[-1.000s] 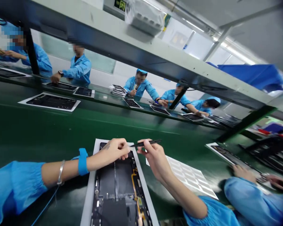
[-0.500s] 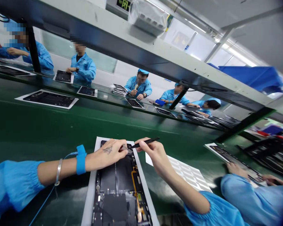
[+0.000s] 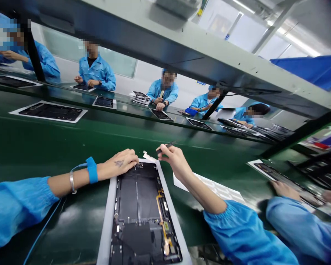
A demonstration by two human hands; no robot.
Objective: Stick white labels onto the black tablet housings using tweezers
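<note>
An opened tablet point(image 3: 138, 198) with black inner parts and an orange flex cable point(image 3: 159, 206) lies on a white backing sheet point(image 3: 106, 235) in front of me. My left hand point(image 3: 123, 162) rests at the tablet's far left corner, its fingers bent and pressed together; whether anything is under them is hidden. Above the far right corner, my right hand point(image 3: 172, 158) grips dark tweezers point(image 3: 165, 146). A small white strip point(image 3: 149, 156) is by its fingertips, over the far edge; I cannot tell if the fingers hold it. A blue wrist strap point(image 3: 92, 170) is on my left wrist.
A white sheet with pale patches point(image 3: 215, 191) lies right of the tablet. Another tablet point(image 3: 49, 111) is on the green bench at far left. A neighbour's sleeve point(image 3: 300, 221) and hand are at right. Co-workers sit opposite; a shelf beam point(image 3: 182, 48) crosses above.
My right hand has drawn slightly up, and the tweezers have moved off the tablet. A white strip now shows beyond the far edge. My left hand has shifted left to the corner.
</note>
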